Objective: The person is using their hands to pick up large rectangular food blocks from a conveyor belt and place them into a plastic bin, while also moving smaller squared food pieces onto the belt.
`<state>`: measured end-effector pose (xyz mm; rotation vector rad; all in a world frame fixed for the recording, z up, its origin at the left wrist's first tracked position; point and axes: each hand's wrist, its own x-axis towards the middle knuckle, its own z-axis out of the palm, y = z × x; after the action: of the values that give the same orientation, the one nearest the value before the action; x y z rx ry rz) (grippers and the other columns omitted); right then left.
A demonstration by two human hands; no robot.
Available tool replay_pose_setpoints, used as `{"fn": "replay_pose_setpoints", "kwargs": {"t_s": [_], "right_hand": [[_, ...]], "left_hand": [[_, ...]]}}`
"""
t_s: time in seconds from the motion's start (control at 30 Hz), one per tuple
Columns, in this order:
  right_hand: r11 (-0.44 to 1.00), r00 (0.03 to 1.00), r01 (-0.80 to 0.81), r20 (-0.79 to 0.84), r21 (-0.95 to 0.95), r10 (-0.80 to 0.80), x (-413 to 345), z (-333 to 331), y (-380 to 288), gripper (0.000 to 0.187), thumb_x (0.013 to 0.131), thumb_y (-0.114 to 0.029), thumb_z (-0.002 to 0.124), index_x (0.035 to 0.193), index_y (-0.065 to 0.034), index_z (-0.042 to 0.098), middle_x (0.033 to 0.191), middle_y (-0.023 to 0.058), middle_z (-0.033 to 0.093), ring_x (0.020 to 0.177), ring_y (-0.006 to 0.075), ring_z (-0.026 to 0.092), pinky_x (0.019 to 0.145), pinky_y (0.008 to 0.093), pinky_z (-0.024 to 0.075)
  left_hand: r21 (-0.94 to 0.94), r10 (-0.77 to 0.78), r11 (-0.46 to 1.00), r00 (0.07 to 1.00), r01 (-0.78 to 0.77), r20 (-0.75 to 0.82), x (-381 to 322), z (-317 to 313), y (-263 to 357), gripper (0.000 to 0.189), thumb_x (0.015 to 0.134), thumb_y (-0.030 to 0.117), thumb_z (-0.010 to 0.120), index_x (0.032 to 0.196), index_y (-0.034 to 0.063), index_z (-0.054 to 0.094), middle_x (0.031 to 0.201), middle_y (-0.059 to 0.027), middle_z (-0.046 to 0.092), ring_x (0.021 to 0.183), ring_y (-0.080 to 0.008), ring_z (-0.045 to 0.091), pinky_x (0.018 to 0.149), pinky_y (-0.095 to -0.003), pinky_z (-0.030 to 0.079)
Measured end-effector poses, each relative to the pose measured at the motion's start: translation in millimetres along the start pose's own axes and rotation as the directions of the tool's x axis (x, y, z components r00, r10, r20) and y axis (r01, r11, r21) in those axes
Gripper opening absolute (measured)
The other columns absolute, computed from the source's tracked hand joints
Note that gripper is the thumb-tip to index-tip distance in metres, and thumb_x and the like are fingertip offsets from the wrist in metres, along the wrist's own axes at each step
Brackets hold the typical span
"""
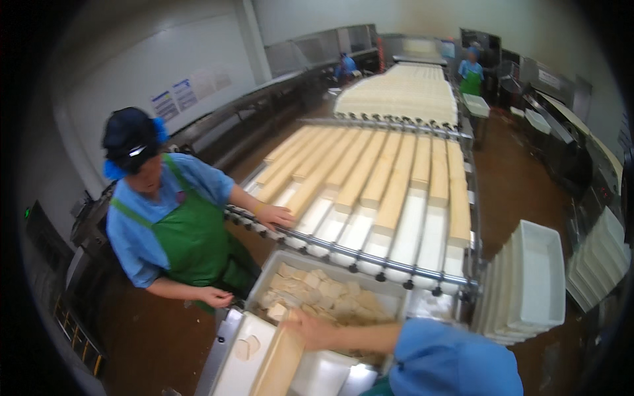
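Note:
My right hand (314, 330), slightly blurred, reaches in from the lower right and grips the far end of a long pale-yellow food block (282, 359). That block lies lengthwise on a white belt (233, 369) at the bottom. Two thin cut slices (247, 347) rest left of it. Just beyond my hand, a grey plastic bin (406, 302) holds many pale offcuts (322, 292). My left hand is out of view. Farther ahead, long pale blocks (396, 183) lie in parallel rows on a white multi-lane conveyor (403, 247).
A co-worker in a green apron (190, 237) stands at left, one hand at the conveyor's near metal roller bar (356, 253). Stacked white trays (542, 272) stand at right. Another person (470, 74) stands far back beside the line; a third (346, 64) is farther left.

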<state>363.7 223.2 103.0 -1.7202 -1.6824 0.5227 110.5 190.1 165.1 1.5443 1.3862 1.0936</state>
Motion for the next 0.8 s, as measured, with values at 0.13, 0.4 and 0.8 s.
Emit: {"fn": "replay_pose_setpoints", "kwargs": {"t_s": [0.13,0.4,0.8], "right_hand": [[0.996,0.951,-0.043,-0.307,-0.083,0.016,-48,-129,63,0.063,0.075,-0.024,0.074,0.132,-0.0149,0.048,0.129,0.0224,0.040,0.121,0.0411,0.045,0.100,0.0443,0.0430],[0.968,0.967,-0.120,-0.246,-0.221,0.064,-124,-374,243,0.088,0.060,-0.031,0.086,0.136,-0.0156,0.044,0.117,0.0189,0.046,0.113,0.0383,0.049,0.100,0.0413,0.0449],[0.643,0.752,-0.403,0.165,-0.651,0.638,-90,-486,365,0.068,0.074,-0.021,0.075,0.136,-0.0079,0.050,0.123,0.0198,0.060,0.115,0.0335,0.057,0.099,0.0384,0.0461]], "left_hand": [[-0.056,0.132,0.990,0.991,-0.132,0.007,-17,69,47,0.057,0.078,0.009,0.072,0.128,-0.0087,0.051,0.122,-0.0240,0.060,0.118,-0.0348,0.053,0.105,-0.0449,0.038],[-0.280,0.213,0.952,0.923,-0.123,0.321,-95,306,120,0.102,0.076,0.016,0.075,0.150,-0.0091,0.008,0.145,-0.0331,0.030,0.136,-0.0380,0.034,0.114,-0.0436,0.026],[-0.026,0.007,0.999,0.551,0.027,0.834,-73,454,100,0.095,0.080,0.013,0.072,0.148,-0.0083,0.010,0.149,-0.0271,0.029,0.135,-0.0319,0.037,0.111,-0.0376,0.032]]}}
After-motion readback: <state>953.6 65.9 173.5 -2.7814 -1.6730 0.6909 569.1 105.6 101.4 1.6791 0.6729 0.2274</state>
